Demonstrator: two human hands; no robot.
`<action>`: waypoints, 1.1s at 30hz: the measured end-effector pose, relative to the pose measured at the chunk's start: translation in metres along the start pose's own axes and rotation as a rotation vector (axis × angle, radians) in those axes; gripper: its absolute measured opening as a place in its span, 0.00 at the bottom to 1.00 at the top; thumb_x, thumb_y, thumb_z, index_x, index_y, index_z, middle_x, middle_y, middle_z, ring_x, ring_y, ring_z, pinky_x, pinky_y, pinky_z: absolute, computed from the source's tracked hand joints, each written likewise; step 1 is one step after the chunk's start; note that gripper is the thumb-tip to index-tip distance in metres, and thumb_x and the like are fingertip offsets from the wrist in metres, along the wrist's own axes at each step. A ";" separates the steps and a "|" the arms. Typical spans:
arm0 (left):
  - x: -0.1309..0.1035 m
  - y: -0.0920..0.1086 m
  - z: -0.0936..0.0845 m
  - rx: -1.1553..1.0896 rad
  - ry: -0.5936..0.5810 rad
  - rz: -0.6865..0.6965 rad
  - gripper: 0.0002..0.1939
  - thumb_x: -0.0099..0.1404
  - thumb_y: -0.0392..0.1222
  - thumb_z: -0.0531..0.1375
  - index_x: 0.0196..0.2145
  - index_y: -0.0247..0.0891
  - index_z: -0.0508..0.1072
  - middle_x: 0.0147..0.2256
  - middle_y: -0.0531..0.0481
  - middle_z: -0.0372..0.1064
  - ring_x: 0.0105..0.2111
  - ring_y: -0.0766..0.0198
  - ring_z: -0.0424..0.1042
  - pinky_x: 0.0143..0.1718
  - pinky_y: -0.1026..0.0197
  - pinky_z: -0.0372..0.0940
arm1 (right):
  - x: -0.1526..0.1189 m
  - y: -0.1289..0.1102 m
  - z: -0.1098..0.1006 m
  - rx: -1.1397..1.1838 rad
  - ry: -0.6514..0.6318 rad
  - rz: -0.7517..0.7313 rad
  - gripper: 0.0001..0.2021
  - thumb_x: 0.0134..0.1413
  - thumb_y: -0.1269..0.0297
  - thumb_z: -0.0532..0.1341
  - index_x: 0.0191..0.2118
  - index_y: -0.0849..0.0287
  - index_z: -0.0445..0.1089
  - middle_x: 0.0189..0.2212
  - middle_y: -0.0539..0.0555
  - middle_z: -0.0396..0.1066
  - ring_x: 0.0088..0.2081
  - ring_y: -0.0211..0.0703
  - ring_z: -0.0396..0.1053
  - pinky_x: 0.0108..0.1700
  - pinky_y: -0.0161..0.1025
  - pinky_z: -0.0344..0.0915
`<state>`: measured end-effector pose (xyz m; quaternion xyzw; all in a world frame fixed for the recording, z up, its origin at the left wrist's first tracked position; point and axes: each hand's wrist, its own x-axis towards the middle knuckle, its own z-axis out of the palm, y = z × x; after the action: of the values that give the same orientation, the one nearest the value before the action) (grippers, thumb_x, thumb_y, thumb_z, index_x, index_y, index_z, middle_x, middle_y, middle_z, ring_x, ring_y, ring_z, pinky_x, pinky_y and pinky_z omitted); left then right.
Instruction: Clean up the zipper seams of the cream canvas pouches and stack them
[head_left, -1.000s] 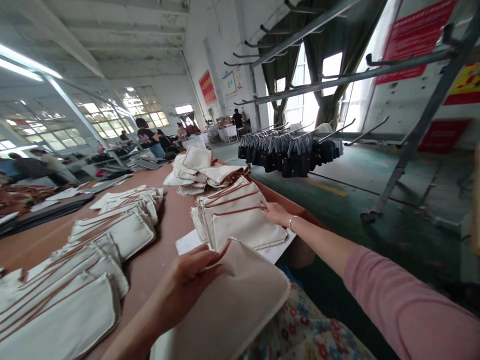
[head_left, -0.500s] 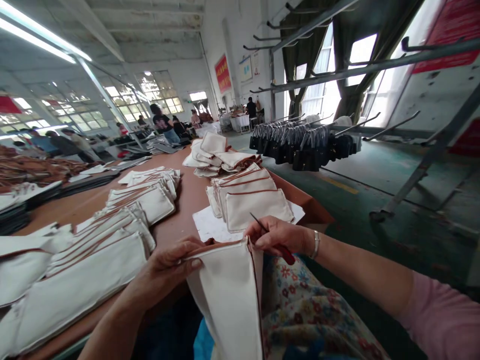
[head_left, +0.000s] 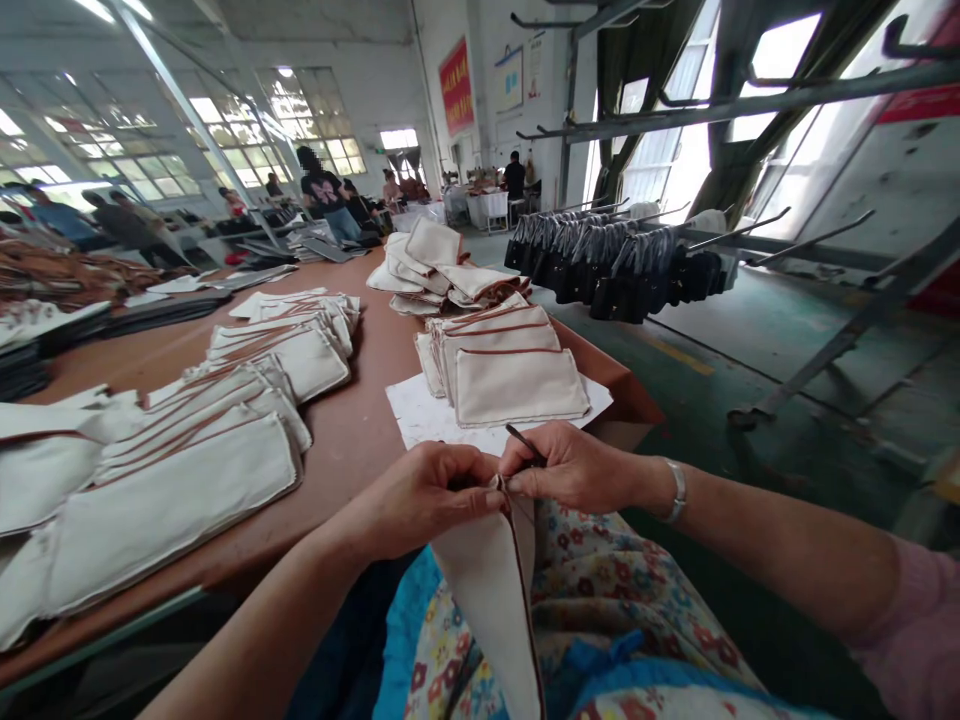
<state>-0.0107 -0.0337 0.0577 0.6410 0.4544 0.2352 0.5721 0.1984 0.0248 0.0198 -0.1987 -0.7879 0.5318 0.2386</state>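
Over my lap hangs a cream fabric pouch (head_left: 487,580) with brown edging, its top corner pinched between my hands. My left hand (head_left: 442,490) is closed on the pouch's upper edge, thumb on top, right beside the other hand. My right hand (head_left: 562,465) is closed on the same corner and also holds a thin dark pointed tool (head_left: 525,442); the rest of the tool is hidden in the palm. Just beyond my hands, a row of similar cream pouches (head_left: 517,385) leans on a white sheet (head_left: 405,405).
Overlapping cream pouches (head_left: 187,490) lie along the left of the brown-covered table (head_left: 337,420). A loose pile of pouches (head_left: 427,270) sits farther back. On the right stands a metal rack (head_left: 847,330) with hooks and black hanging items (head_left: 622,280). Other people work in the background.
My left hand has slid right along the pouch's edge to meet my right hand at the corner. The pouch now hangs narrower, folded. The tool's red handle no longer shows.
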 end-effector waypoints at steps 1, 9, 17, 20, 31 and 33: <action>-0.001 0.000 -0.001 -0.039 -0.041 -0.022 0.14 0.62 0.49 0.64 0.33 0.32 0.77 0.30 0.50 0.71 0.29 0.65 0.66 0.29 0.67 0.61 | 0.001 -0.001 -0.004 0.057 -0.052 0.056 0.06 0.56 0.66 0.62 0.34 0.65 0.73 0.24 0.48 0.68 0.25 0.33 0.62 0.26 0.30 0.59; -0.009 -0.006 -0.002 -0.182 -0.002 -0.083 0.13 0.65 0.47 0.62 0.33 0.32 0.76 0.30 0.50 0.69 0.26 0.69 0.66 0.26 0.68 0.58 | 0.009 -0.007 -0.008 0.303 -0.154 0.253 0.12 0.60 0.58 0.60 0.37 0.64 0.69 0.17 0.42 0.59 0.12 0.27 0.54 0.12 0.26 0.51; -0.011 -0.003 0.008 0.171 0.133 -0.074 0.15 0.69 0.45 0.55 0.32 0.33 0.75 0.30 0.52 0.67 0.30 0.67 0.63 0.27 0.68 0.56 | 0.017 -0.002 0.007 0.141 -0.007 0.132 0.07 0.48 0.68 0.67 0.32 0.64 0.69 0.22 0.45 0.66 0.23 0.29 0.58 0.24 0.28 0.54; -0.011 -0.004 0.007 0.198 0.145 -0.082 0.16 0.69 0.45 0.54 0.31 0.32 0.74 0.28 0.53 0.65 0.28 0.68 0.61 0.25 0.69 0.55 | 0.017 -0.003 0.008 0.076 0.019 0.132 0.03 0.47 0.75 0.62 0.30 0.64 0.70 0.21 0.45 0.65 0.22 0.29 0.56 0.23 0.28 0.52; -0.013 -0.032 0.009 -0.367 0.304 -0.210 0.20 0.65 0.55 0.58 0.29 0.35 0.75 0.25 0.49 0.70 0.22 0.66 0.63 0.20 0.68 0.56 | -0.004 -0.003 0.019 -0.394 0.161 -0.518 0.06 0.58 0.75 0.56 0.37 0.64 0.70 0.31 0.54 0.68 0.33 0.38 0.66 0.36 0.35 0.63; -0.012 -0.031 0.012 -0.426 0.219 -0.238 0.23 0.65 0.58 0.57 0.28 0.34 0.75 0.23 0.48 0.69 0.20 0.67 0.63 0.19 0.67 0.56 | -0.008 0.001 0.019 -0.600 0.156 -0.645 0.08 0.61 0.74 0.54 0.40 0.64 0.70 0.31 0.56 0.67 0.33 0.39 0.64 0.34 0.35 0.62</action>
<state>-0.0160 -0.0523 0.0277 0.4191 0.5260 0.3248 0.6650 0.1937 0.0068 0.0114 -0.0429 -0.9086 0.1614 0.3828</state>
